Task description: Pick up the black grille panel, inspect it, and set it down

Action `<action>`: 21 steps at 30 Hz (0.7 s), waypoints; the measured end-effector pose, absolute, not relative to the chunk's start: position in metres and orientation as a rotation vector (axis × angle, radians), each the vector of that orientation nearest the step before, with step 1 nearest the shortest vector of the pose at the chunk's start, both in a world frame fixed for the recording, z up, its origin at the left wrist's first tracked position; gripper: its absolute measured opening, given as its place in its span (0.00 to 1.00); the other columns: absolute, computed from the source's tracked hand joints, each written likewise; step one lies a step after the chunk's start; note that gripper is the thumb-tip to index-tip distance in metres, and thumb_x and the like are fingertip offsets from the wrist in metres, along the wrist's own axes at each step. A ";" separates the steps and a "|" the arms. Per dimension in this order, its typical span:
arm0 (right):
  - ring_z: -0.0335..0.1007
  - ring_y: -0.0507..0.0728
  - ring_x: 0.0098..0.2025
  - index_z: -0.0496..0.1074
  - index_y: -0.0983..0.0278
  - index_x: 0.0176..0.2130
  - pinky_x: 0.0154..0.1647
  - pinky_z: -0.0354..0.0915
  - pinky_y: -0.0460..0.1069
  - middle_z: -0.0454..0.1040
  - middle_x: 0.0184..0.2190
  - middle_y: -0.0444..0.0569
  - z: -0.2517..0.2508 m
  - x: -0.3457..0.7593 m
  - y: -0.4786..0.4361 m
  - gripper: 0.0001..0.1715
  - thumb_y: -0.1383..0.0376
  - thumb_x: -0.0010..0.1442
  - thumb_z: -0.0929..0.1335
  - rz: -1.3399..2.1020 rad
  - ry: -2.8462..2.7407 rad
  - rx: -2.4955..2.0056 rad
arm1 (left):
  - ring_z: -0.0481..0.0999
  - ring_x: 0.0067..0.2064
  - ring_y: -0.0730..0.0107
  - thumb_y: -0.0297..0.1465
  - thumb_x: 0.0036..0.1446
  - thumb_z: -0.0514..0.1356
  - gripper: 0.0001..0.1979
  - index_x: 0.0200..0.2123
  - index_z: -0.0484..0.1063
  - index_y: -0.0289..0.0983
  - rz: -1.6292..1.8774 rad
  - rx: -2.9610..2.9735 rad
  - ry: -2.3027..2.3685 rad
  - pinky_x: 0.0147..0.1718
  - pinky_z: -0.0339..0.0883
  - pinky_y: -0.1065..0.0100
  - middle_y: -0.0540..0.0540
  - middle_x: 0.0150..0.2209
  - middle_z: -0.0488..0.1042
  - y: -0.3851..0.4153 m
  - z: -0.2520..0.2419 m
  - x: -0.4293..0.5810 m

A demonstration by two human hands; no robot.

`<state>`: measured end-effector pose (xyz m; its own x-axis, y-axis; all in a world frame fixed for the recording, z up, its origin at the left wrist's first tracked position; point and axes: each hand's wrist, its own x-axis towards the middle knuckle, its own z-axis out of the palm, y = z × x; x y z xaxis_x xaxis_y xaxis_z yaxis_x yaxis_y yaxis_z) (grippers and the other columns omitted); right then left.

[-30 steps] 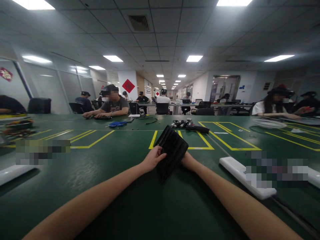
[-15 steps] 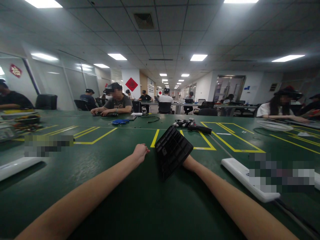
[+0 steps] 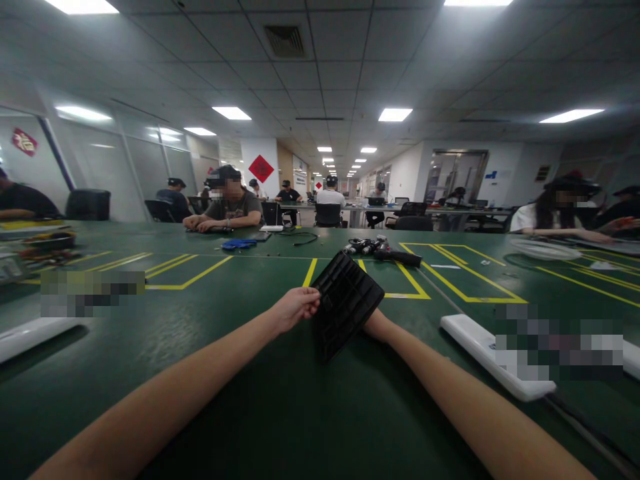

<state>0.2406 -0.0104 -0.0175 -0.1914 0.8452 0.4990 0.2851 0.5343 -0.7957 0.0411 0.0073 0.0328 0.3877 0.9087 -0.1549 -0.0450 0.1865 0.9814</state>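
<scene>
A black tray-like panel with a ribbed grid (image 3: 350, 303) is tilted up above the green table (image 3: 240, 413). My right hand (image 3: 379, 327) holds it from behind at its right side, and the fingers are hidden by the panel. At its left edge is my left hand (image 3: 299, 307), with fingers pressed together in a pinch against the panel's face. Whatever may be between those fingertips is too small to make out.
Beyond the panel lie a bundle of black and silver cables (image 3: 370, 247) and a black handle-like item (image 3: 400, 257). White power strips (image 3: 493, 357) lie right and left. Blue items (image 3: 240, 245) are farther back. People sit around the table.
My left hand has moved right and forward to the left edge of the panel, its fingers closing. The panel and my right hand have barely moved.
</scene>
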 end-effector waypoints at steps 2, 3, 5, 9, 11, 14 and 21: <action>0.57 0.61 0.56 0.72 0.60 0.43 0.57 0.53 0.60 0.70 0.49 0.47 -0.018 0.241 -0.010 0.16 0.64 0.51 0.67 0.667 -1.768 -0.930 | 0.63 0.17 0.83 0.25 0.51 0.57 0.03 0.29 0.63 0.34 0.845 1.199 0.930 0.13 0.49 0.81 0.53 0.20 0.66 0.007 0.032 0.042; 0.58 0.61 0.56 0.72 0.60 0.42 0.58 0.52 0.60 0.71 0.49 0.47 -0.018 0.242 -0.009 0.16 0.64 0.51 0.66 0.658 -1.783 -0.922 | 0.63 0.17 0.83 0.25 0.52 0.56 0.03 0.31 0.64 0.34 0.855 1.206 0.932 0.13 0.49 0.81 0.53 0.21 0.67 0.008 0.032 0.042; 0.60 0.61 0.54 0.73 0.60 0.41 0.58 0.51 0.60 0.72 0.48 0.47 -0.020 0.243 -0.007 0.15 0.65 0.52 0.66 0.630 -1.824 -0.912 | 0.63 0.17 0.83 0.26 0.52 0.56 0.04 0.33 0.64 0.33 0.873 1.242 0.947 0.13 0.50 0.80 0.52 0.22 0.69 0.008 0.031 0.042; 0.62 0.60 0.54 0.73 0.58 0.42 0.59 0.52 0.60 0.72 0.47 0.47 -0.021 0.243 -0.004 0.15 0.65 0.53 0.64 0.542 -1.884 -0.885 | 0.59 0.15 0.84 0.35 0.50 0.59 0.10 0.26 0.63 0.34 0.910 1.427 1.050 0.12 0.45 0.79 0.53 0.20 0.67 0.007 0.025 0.042; 0.60 0.60 0.55 0.72 0.58 0.42 0.59 0.50 0.60 0.71 0.48 0.47 -0.022 0.243 -0.005 0.15 0.64 0.54 0.64 0.522 -1.888 -0.872 | 0.58 0.15 0.84 0.38 0.48 0.59 0.13 0.25 0.62 0.34 0.941 1.530 1.089 0.13 0.44 0.79 0.55 0.18 0.65 0.007 0.021 0.044; 0.60 0.60 0.55 0.72 0.59 0.44 0.59 0.50 0.61 0.70 0.49 0.49 -0.021 0.242 -0.006 0.16 0.62 0.55 0.64 0.537 -1.895 -0.878 | 0.59 0.16 0.81 0.38 0.49 0.57 0.12 0.25 0.62 0.35 1.000 1.663 1.127 0.15 0.49 0.77 0.55 0.16 0.65 0.005 0.014 0.051; 0.59 0.61 0.55 0.70 0.60 0.46 0.58 0.53 0.61 0.70 0.50 0.49 -0.017 0.236 -0.008 0.19 0.61 0.53 0.66 0.613 -1.810 -0.901 | 0.65 0.21 0.73 0.37 0.54 0.53 0.12 0.22 0.62 0.37 1.127 2.083 1.366 0.23 0.55 0.71 0.52 0.17 0.67 0.003 0.010 0.059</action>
<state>0.2360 -0.0076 -0.0174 -0.2400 0.8024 0.5464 0.3056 0.5967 -0.7420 0.0591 0.0033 0.0102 0.1954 0.8937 0.4040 0.5665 -0.4391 0.6973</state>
